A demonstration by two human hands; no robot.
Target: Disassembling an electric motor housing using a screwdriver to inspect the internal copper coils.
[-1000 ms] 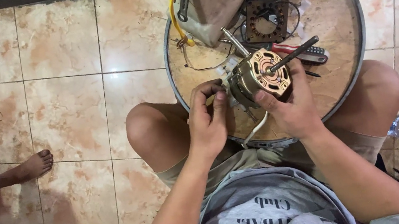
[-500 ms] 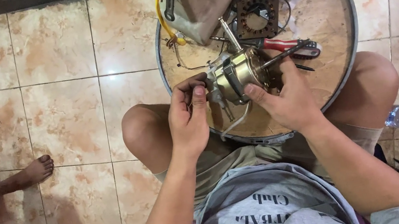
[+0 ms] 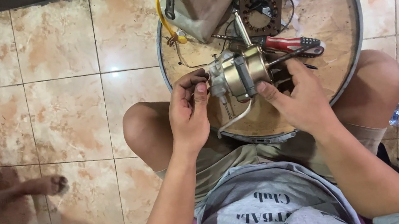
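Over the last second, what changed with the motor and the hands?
The motor was turned: its open winding face, up earlier, now faces sideways, metal casing toward the camera. Both hands kept their grip, left hand at the wired end, right hand underneath. The red-handled screwdriver stayed on the round tray.

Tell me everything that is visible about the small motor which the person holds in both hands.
The motor is a round, brass-coloured metal body with a grey band across it. A thin steel shaft sticks out to the right, and white plastic parts sit at its left end. It lies on its side above the round tray. The right hand supports it from below, the left hand touches the white parts, and a pale cable hangs under it.
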